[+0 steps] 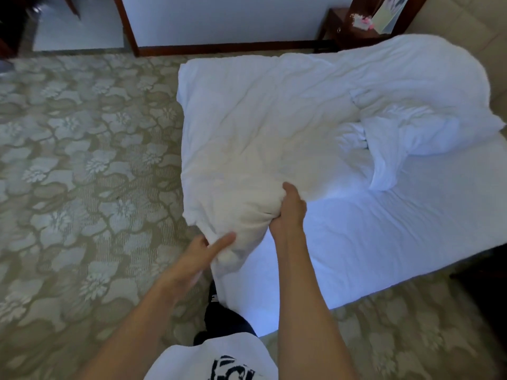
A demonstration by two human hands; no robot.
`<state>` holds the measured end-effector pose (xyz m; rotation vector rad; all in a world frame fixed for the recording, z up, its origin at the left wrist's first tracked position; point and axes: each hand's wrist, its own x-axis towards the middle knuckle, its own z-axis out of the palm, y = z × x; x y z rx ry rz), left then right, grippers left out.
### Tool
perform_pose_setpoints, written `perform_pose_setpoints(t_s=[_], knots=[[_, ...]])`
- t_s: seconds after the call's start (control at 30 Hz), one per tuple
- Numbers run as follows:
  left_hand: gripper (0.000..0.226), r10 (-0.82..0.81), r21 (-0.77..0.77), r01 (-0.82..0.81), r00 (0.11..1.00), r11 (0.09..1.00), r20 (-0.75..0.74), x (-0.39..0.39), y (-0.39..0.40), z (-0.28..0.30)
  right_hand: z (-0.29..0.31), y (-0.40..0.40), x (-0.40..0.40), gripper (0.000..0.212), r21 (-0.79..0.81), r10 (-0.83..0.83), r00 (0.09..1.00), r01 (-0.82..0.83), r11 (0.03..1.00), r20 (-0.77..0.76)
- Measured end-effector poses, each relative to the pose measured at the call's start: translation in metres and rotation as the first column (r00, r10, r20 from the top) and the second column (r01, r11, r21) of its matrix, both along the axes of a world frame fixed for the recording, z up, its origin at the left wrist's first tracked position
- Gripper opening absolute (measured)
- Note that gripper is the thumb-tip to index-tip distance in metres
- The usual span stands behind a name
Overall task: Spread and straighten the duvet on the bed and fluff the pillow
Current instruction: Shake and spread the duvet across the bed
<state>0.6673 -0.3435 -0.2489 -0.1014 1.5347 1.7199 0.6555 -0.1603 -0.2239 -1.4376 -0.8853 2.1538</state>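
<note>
A white duvet [274,119] lies rumpled over the far and left part of the bed [397,242], bunched into folds at the right. Its near corner is gathered into a thick wad at the bed's left edge. My right hand [290,212] is closed around that wad from the right. My left hand [203,250] touches the wad's underside from the left, one finger stretched out along it; its grip is blurred. A puffy white mound [428,138] at the right may be the pillow; I cannot tell it from the duvet.
A bare white sheet covers the near half of the bed. Patterned floral carpet [82,160] spreads to the left and in front. A dark wooden nightstand [345,28] stands at the far wall, beside the padded headboard at the right.
</note>
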Motion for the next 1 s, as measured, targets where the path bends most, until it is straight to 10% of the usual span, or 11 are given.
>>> perform_pose_setpoints(t_s=[0.1,0.3,0.4,0.67,0.9,1.0], knots=[[0.080,-0.202,-0.232,0.148,0.953,0.961,-0.228,0.051,0.009,-0.015,0.027,-0.010,0.027,0.018,-0.010,0.022,0.991,-0.023,1.000,-0.129],[0.008,0.354,-0.192,-0.414,0.892,0.890,-0.281,0.120,0.047,-0.008,0.034,-0.035,0.092,0.037,-0.142,-0.018,0.964,-0.021,0.990,-0.267],[0.036,0.518,-0.088,-0.564,0.801,0.821,-0.301,0.137,0.040,-0.003,0.030,-0.032,0.129,0.039,-0.189,-0.014,0.971,-0.032,0.981,-0.238],[0.025,0.133,-0.091,-0.186,0.901,0.978,-0.412,0.174,0.035,0.008,0.029,-0.028,0.147,0.041,-0.184,0.052,0.922,-0.131,0.974,-0.383],[0.029,0.605,-0.075,-0.647,0.742,0.758,-0.287,0.207,0.099,0.016,0.015,0.024,0.173,0.023,-0.074,0.332,0.914,-0.357,0.931,-0.235],[0.023,0.753,-0.110,-0.748,0.657,0.655,0.016,0.221,0.112,0.025,-0.013,0.054,0.195,0.028,0.155,0.503,0.853,-0.520,0.840,0.138]])
